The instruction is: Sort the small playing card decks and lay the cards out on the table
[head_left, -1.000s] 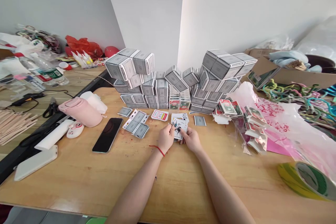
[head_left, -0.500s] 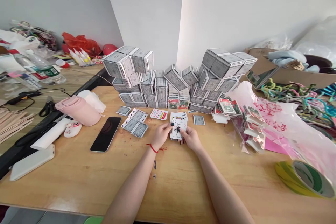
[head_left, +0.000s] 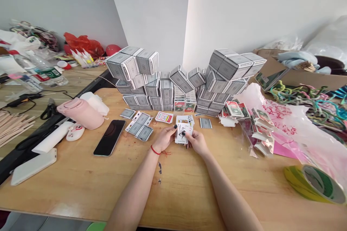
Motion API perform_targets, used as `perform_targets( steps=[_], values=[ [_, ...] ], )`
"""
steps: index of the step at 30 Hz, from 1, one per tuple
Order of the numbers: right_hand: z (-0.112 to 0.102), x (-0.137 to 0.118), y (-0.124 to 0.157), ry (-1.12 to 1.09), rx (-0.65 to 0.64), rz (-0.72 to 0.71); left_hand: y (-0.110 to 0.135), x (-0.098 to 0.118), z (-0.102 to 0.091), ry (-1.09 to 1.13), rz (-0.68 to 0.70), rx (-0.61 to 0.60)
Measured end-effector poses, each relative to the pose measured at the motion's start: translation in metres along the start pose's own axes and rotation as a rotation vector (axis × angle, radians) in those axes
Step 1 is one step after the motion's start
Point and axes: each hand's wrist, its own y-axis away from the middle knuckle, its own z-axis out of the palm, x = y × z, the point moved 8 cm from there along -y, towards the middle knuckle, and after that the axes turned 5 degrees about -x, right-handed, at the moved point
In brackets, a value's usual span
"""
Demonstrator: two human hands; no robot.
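Note:
My right hand (head_left: 198,143) grips a small stack of playing cards (head_left: 181,138) from the right, thumb pressed on the joker facing up on top. At the stack's upper left edge, my left hand (head_left: 164,139) is closed, its thumb at the corner; the fingers beneath are partly hidden. Just beyond lie face-up cards, a king (head_left: 184,120) among them. Left of these sits a pile topped by a red-printed card (head_left: 164,117). Patterned card backs show on a joined card piece (head_left: 140,126) and on a loose card (head_left: 205,123) to the right.
Folded-card blocks (head_left: 132,65) rise in stacks at the back, around card boxes (head_left: 184,103). A phone (head_left: 110,138) and pink pouch (head_left: 81,113) lie left. Opened card boxes (head_left: 262,131), a plastic bag (head_left: 292,112) and yellow tape (head_left: 300,184) occupy the right.
My left hand has shifted slightly left and up along the stack's edge, its thumb moving off the joker's face toward the corner. My right hand keeps its hold.

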Motion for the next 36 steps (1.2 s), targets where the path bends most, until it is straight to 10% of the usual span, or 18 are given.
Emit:
perform_targets(
  steps=[15, 36],
  values=[
    [-0.002, 0.005, -0.002, 0.053, -0.021, -0.004, -0.004, -0.001, 0.0, 0.0, 0.03, 0.011],
    [0.001, 0.004, -0.003, 0.022, -0.022, -0.017, 0.009, 0.024, 0.004, -0.901, 0.33, 0.441]
  ],
)
